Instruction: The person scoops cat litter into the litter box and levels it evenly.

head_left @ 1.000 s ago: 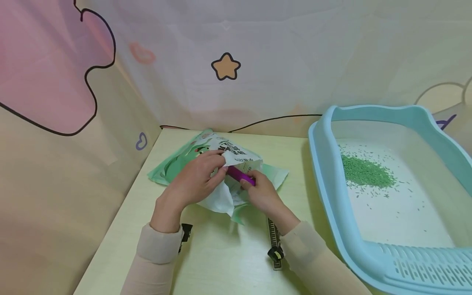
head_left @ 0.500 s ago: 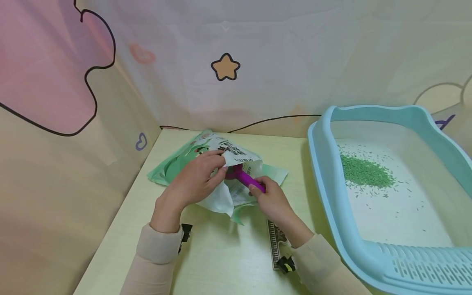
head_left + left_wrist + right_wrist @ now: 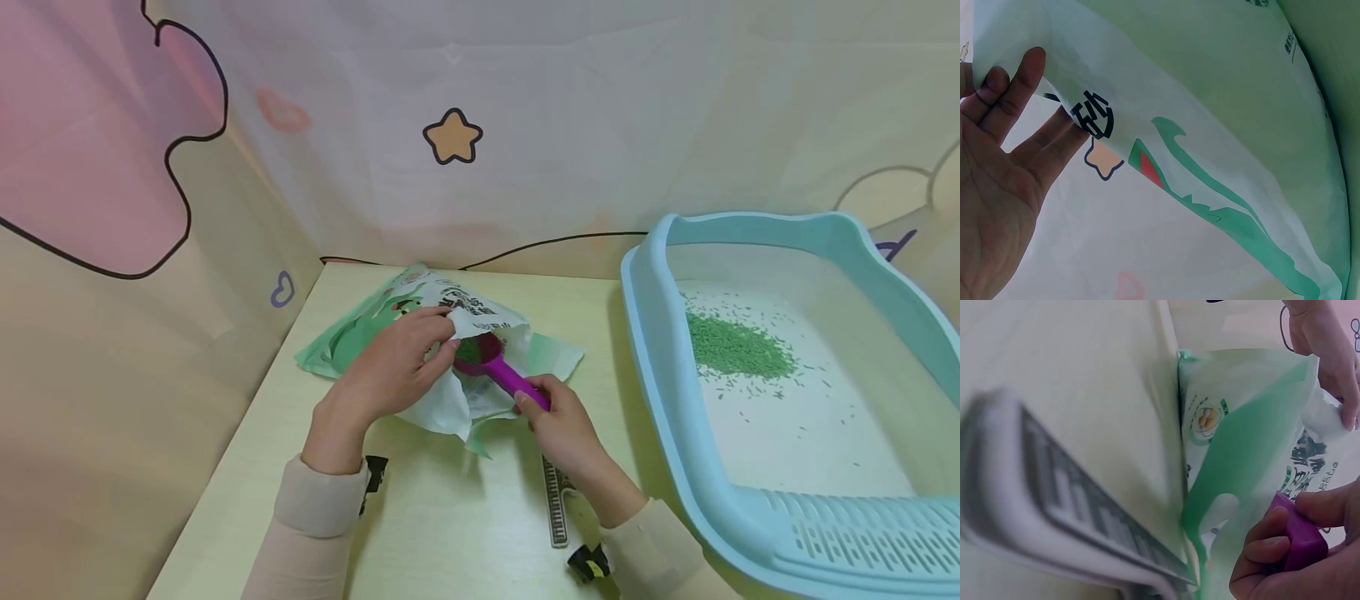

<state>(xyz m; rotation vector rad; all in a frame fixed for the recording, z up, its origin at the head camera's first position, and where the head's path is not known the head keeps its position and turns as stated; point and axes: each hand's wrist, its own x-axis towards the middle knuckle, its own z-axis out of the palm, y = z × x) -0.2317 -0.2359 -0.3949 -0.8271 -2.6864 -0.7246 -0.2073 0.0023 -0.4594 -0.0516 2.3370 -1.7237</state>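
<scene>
Pale table (image 3: 450, 533) bore a litter bag (image 3: 393, 308), left of the blue litter box (image 3: 672, 396); the left hand (image 3: 401, 360) held the bag's mouth (image 3: 472, 323), the right hand (image 3: 564, 427) gripped a purple scoop (image 3: 504, 372), partly inside it.

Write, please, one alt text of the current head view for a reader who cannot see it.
A person's right hand holds a purple scoop with its round end inside a green-and-white bag, while the left hand holds the bag's opening edge. To the right, a light blue tray contains green pellets, some heaped, others scattered.
</scene>
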